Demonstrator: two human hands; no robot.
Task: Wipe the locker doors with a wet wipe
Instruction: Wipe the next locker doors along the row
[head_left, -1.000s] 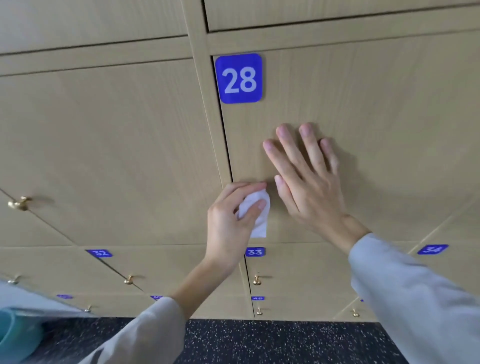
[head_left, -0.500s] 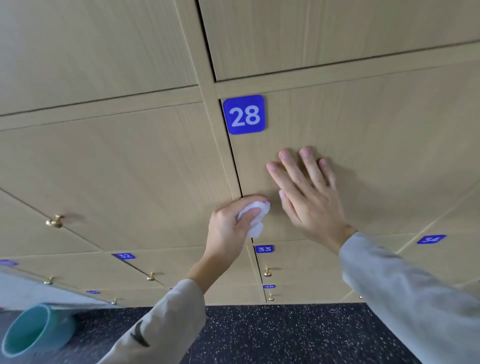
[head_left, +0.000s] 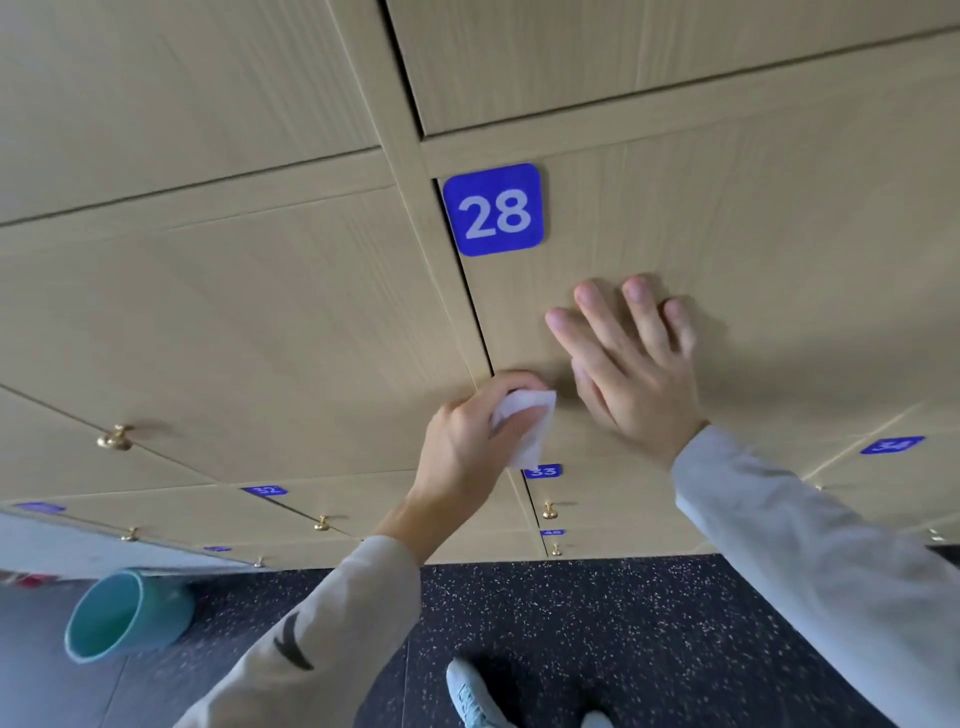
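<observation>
Left hand (head_left: 467, 447) was closed around a crumpled white wet wipe (head_left: 524, 428), fingers curled over its top, wipe pinched against the lower left corner of the locker door (head_left: 727, 260) marked with a blue 28 plate (head_left: 493, 209). Wipe's long axis ran roughly up-down, loose end hanging toward the floor. Left wrist bent back, forearm rising from a pale sleeve (head_left: 332, 623). Right hand (head_left: 631, 374) lay flat on the same door, fingers spread apart and pointing up-left, holding nothing, just beside the wipe. Brass knobs (head_left: 115, 438) sat on neighbouring doors, with smaller blue plates below. A teal cup (head_left: 124, 616) lay tipped on the dark speckled floor (head_left: 597, 623), mouth toward the camera, contents not discernible. A light shoe (head_left: 470, 693) showed at bottom.
</observation>
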